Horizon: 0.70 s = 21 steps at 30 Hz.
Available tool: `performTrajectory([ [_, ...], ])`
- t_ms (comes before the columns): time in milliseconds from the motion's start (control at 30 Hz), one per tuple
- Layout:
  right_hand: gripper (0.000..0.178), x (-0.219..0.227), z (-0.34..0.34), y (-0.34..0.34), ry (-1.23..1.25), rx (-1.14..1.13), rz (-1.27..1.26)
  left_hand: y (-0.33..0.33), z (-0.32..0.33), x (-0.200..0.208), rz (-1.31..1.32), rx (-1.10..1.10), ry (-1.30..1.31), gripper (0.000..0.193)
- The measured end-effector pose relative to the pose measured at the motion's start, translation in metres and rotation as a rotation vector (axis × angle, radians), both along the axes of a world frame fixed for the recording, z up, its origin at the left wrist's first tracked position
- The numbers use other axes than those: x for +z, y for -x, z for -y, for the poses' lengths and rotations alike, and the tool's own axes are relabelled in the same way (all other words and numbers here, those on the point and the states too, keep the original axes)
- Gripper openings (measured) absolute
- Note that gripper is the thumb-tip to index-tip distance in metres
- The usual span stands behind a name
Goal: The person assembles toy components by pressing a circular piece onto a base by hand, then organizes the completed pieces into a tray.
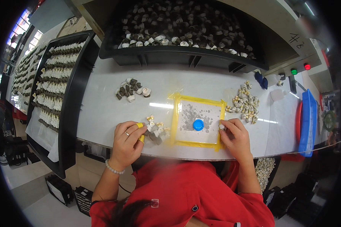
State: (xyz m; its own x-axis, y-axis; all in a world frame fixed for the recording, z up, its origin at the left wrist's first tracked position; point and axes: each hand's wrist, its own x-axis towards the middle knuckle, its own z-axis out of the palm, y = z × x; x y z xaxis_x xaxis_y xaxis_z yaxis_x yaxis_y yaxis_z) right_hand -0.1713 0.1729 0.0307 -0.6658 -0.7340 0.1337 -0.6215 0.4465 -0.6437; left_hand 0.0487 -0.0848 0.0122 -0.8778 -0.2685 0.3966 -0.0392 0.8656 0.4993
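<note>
My left hand [129,142], with yellow coverings on its fingertips, is closed at the table's front edge. Whether anything is between its fingers I cannot make out. Just right of it stand a few small joined pieces [154,130], white and yellow on top and grey below. My right hand [236,139] pinches a small whitish piece [221,127] at the right border of a yellow-taped square [180,130]. Inside this square, among grey spots, sits a round blue cap [198,125]. Beyond the right hand lies a pile of small white-and-yellow pieces [246,101].
Dark and white cup-like parts [130,90] lie loose at the upper left of the table. A large black bin [185,53] full of similar parts spans the back. At left leans a black tray [70,94] with rows of pieces. A blue bin [308,123] stands right.
</note>
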Motion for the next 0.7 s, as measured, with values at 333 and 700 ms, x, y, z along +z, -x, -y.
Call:
performTrajectory([
  [333, 0.028, -0.005, 0.0, -0.002, -0.014, -0.076, -0.057, 0.016, -0.027, 0.008, 0.007, 0.079, -0.025, 0.054],
  [700, 0.025, -0.008, 0.002, -0.002, 0.041, -0.055, -0.09, 0.026, -0.034, 0.003, -0.011, 0.118, -0.068, 0.051],
])
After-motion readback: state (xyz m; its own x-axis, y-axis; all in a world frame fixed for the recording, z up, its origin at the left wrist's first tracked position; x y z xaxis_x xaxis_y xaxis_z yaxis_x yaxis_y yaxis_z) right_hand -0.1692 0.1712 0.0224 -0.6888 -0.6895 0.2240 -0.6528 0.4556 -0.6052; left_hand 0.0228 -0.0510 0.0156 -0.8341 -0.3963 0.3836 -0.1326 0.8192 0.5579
